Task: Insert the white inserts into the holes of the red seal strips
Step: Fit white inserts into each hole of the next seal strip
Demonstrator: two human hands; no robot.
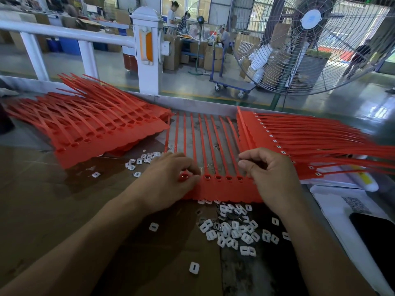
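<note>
A sheet of red seal strips (222,189) lies flat on the bench right in front of the person, its thin tails running away toward the far edge. Both hands are down on its near band. The left hand (168,178) has its fingers curled at the left end of the row of holes, pressing there; whether a white piece sits under them I cannot tell. The right hand (271,174) is curled too, thumb and forefinger pinched together just above the right end of the band, most likely on a small piece, though nothing shows between them.

The holes between the hands look open and dark, so this sheet seems barely started. Loose white inserts (233,229) are scattered just near of the sheet, with a smaller scatter (141,161) to the left. The left pile of red sheets (96,129) shows empty holes, so that looks like work waiting. The right pile (299,142) shows white in its holes, probably finished. A big fan (312,43) stands far right.
</note>
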